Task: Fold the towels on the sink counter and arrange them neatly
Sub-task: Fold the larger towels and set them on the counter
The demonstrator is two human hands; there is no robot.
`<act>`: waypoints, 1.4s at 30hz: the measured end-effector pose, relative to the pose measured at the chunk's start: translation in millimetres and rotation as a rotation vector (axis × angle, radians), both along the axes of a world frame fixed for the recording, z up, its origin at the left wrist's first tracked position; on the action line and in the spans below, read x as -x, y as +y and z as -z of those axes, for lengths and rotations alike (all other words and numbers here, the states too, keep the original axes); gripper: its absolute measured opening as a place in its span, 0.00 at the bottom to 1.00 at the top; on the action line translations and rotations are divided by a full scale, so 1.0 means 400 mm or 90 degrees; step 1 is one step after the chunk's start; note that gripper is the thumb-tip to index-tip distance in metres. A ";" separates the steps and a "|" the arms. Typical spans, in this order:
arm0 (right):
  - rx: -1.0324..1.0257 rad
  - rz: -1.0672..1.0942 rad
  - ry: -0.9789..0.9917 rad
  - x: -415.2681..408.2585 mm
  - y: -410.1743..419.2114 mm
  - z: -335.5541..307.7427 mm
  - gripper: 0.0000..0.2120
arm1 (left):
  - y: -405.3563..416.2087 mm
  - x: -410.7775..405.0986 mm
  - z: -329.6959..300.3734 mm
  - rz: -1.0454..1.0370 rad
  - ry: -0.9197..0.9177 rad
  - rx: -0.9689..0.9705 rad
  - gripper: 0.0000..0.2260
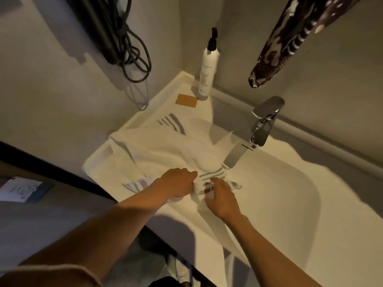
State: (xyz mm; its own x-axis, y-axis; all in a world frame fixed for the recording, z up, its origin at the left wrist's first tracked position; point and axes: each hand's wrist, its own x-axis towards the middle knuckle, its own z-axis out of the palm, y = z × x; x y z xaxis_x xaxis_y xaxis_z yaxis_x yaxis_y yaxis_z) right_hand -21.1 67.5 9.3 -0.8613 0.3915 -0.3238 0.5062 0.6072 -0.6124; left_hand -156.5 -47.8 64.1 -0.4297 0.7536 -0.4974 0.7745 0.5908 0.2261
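Gripping striped towel (pixel 165 154) ends beside sink basin (pixel 290 193): left hand (pixel 178 184), right hand (pixel 221 198), fingers pinched.

Tight corner. Faucet (pixel 261 129) juts over the basin (pixel 290 195) from the back ledge, spout end just above the white towel (pixel 165 150). Pump bottle (pixel 207 73) stands upright in the far corner, tan card (pixel 186 100) flat just beside it. Patterned cloth (pixel 290 42) hangs overhead at right; dark cords (pixel 124 38) dangle on the left wall. Basin right of the faucet lies open. Towel covers the counter's left part and drapes over the front edge.
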 end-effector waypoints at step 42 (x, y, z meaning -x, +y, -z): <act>0.537 0.760 0.097 -1.134 0.348 -0.244 0.15 | 0.278 -1.214 -0.111 0.335 -0.321 -0.326 0.11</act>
State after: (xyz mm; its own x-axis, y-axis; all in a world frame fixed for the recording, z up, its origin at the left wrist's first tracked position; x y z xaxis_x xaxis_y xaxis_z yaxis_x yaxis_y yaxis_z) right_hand 432.5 206.8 106.9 -0.2149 0.6250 -0.7505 0.3397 -0.6726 -0.6574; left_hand 329.2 63.2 108.5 0.2135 0.9735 -0.0824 0.6543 -0.0799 0.7520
